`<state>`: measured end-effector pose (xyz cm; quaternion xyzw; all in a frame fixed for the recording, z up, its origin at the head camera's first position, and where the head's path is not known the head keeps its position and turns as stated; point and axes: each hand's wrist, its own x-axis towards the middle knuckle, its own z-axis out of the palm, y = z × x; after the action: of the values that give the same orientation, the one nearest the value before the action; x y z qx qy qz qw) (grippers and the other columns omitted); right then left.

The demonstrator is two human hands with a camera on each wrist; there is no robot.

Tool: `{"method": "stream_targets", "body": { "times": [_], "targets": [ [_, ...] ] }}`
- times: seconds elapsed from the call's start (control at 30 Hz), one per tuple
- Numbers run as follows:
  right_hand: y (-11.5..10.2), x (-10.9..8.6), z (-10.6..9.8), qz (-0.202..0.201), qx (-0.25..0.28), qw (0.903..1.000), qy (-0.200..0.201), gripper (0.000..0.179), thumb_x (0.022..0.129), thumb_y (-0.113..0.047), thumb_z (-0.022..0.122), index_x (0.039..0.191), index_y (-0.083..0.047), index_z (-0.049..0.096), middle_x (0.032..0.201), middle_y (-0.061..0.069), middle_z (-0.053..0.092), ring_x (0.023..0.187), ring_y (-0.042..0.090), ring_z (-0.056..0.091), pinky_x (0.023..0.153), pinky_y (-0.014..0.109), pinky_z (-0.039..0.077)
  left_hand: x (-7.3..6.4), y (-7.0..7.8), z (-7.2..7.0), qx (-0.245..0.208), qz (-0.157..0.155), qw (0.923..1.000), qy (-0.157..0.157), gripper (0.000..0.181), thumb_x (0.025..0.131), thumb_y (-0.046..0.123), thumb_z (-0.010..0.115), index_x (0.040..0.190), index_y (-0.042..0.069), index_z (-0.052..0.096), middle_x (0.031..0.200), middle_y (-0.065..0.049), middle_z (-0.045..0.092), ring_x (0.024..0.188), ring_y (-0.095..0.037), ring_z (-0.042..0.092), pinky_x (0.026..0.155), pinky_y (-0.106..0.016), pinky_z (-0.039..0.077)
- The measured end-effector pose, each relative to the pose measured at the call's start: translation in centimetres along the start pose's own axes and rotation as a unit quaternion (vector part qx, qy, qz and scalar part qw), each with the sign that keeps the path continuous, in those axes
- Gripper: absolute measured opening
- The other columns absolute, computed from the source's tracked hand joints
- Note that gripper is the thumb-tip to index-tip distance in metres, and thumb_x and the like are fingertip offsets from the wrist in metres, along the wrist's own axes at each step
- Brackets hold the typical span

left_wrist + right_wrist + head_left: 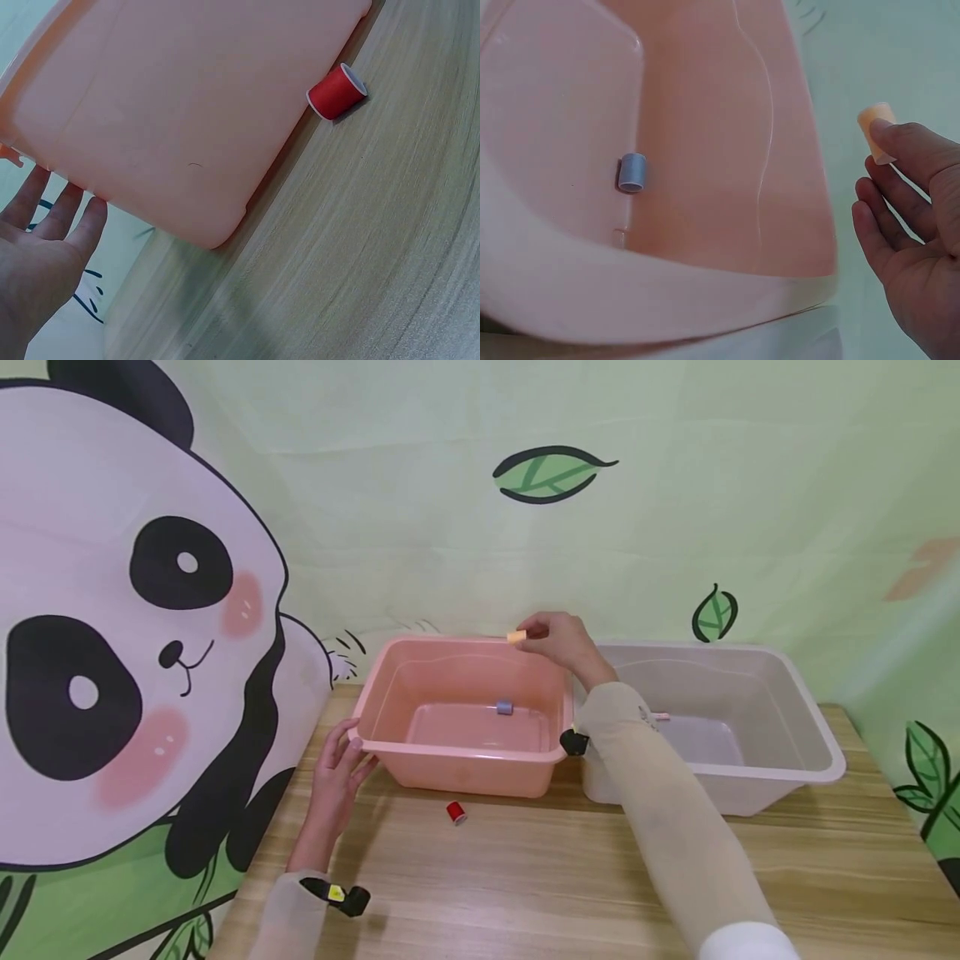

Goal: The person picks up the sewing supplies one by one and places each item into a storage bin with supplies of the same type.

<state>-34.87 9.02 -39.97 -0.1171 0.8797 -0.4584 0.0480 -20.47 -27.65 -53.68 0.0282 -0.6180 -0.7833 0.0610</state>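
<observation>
My right hand (pixel 562 643) pinches a pale orange thread spool (pixel 876 132) between thumb and fingers, above the far rim of the pink basin (pixel 450 750). Inside that basin a blue-grey spool (pixel 505 707) lies on its side. At the basin's left end my left hand (pixel 335 772) holds the rim; in the left wrist view several fingers (pixel 84 225) touch it from outside. A red thread spool (pixel 456 813) lies on the table in front of the basin.
To the right stands a light grey basin (pixel 780 768), partly behind my right forearm, with a small pinkish piece (pixel 661 716) inside. Both basins sit on a wooden table (pixel 525 868). A cloth backdrop with a panda (pixel 150 677) hangs close behind.
</observation>
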Motion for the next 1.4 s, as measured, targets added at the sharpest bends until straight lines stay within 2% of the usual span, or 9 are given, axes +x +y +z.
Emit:
{"method": "stream_targets", "body": {
  "times": [0.23,0.57,0.77,1.1,1.4],
  "targets": [
    [0.3,0.1,0.2,0.000,-0.012,0.9999,0.005,0.032,0.095,-0.018,0.073,0.124,-0.005,0.068,0.120,0.013,0.067,0.111,0.028,0.061,0.099,0.040,0.053,0.0,-0.1,0.0,0.001,0.005,1.0000,-0.004,0.046,0.107,0.025,0.053,0.149,0.014,0.039,0.146,-0.007,0.044,0.117,-0.014,0.060,0.106,-0.039,0.050],
    [0.3,0.2,0.2,0.000,-0.017,0.9999,0.000,0.033,0.095,-0.020,0.073,0.124,-0.005,0.068,0.124,0.012,0.066,0.116,0.028,0.058,0.104,0.042,0.051,0.0,-0.1,0.0,0.002,-0.001,1.0000,0.000,0.046,0.106,0.026,0.055,0.149,0.014,0.040,0.146,-0.007,0.045,0.118,-0.015,0.060,0.110,-0.047,0.045],
    [-0.3,0.0,0.2,0.005,-0.009,0.9999,-0.006,0.033,0.096,-0.020,0.072,0.127,-0.008,0.067,0.125,0.008,0.065,0.117,0.027,0.056,0.104,0.042,0.051,0.0,-0.1,-0.1,-0.001,0.002,1.0000,-0.003,0.046,0.107,0.025,0.054,0.149,0.014,0.040,0.148,-0.009,0.044,0.119,-0.016,0.060,0.107,-0.041,0.049],
    [-1.8,-1.1,0.1,-0.051,-0.043,0.9974,-0.027,0.032,0.096,-0.019,0.072,0.125,-0.007,0.068,0.124,0.009,0.067,0.118,0.027,0.059,0.100,0.041,0.054,0.1,-0.1,0.1,-0.014,0.003,0.9999,-0.002,0.045,0.107,0.023,0.054,0.148,0.013,0.040,0.145,-0.007,0.045,0.119,-0.018,0.059,0.103,-0.036,0.053],
    [-3.1,-3.5,0.0,-0.092,-0.044,0.9942,-0.035,0.026,0.096,-0.023,0.072,0.121,-0.015,0.071,0.124,0.009,0.067,0.112,0.026,0.063,0.096,0.041,0.056,0.0,0.1,0.2,-0.021,0.002,0.9998,0.002,0.041,0.107,0.021,0.054,0.146,0.015,0.043,0.142,-0.006,0.047,0.113,-0.013,0.063,0.100,-0.034,0.054]
  ]
}}
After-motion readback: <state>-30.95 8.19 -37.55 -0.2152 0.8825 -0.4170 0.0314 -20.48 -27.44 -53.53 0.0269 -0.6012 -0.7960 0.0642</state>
